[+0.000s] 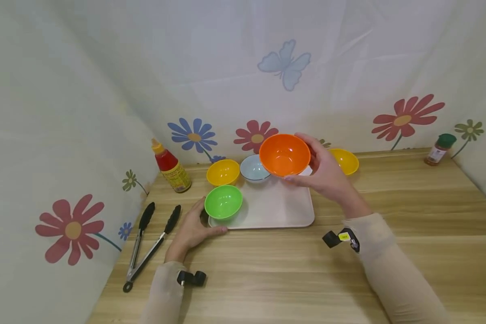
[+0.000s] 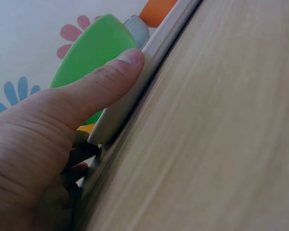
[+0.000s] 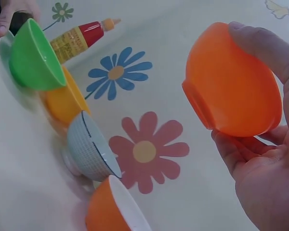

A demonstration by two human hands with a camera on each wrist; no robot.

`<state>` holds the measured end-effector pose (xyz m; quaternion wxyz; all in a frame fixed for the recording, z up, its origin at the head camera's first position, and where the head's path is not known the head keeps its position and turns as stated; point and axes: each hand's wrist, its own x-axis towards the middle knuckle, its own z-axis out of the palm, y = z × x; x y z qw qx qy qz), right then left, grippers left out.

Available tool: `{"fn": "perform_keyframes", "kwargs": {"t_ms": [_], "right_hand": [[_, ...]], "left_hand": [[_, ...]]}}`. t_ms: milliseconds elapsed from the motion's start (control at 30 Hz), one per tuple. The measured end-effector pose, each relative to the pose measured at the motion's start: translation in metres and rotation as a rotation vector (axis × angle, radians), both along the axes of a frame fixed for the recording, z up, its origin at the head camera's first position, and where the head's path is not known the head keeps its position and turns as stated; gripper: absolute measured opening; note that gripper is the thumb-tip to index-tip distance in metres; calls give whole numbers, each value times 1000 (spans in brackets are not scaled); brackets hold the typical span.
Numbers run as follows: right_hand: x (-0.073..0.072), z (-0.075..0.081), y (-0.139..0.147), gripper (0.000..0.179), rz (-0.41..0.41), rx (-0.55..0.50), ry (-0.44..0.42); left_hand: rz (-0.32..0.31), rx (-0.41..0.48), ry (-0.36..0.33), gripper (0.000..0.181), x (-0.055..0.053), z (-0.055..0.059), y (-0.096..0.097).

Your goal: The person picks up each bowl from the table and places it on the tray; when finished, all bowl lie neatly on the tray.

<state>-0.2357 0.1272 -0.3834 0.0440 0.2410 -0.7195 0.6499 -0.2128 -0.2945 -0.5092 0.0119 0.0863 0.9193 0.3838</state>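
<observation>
My right hand holds an orange bowl by its side, thumb at the rim and fingers underneath, raised above the white tray. The bowl's inside tilts toward the head camera. My left hand grips the tray's front left corner, its thumb along the front rim, close beside a green bowl. Behind the green bowl are a yellow bowl and a pale blue bowl. An orange bowl with a white inside stands on the tray in the right wrist view, mostly hidden in the head view.
Another yellow bowl stands right of the tray, partly behind my right hand. A red sauce bottle is at the back left, with open tongs in front. A green-capped spice jar stands far right. Printed curtains enclose the wooden table.
</observation>
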Motion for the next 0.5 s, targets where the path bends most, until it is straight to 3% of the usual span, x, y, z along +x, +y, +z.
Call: {"fn": "perform_keyframes", "kwargs": {"t_ms": [300,500], "right_hand": [[-3,-23,-23,100,69,75,-76],[-5,-46,-36,102,159,138,-109]], "left_hand": [[0,10,-10,134,0,-1,-2],[-11,9,6,132,0,1,1]]}}
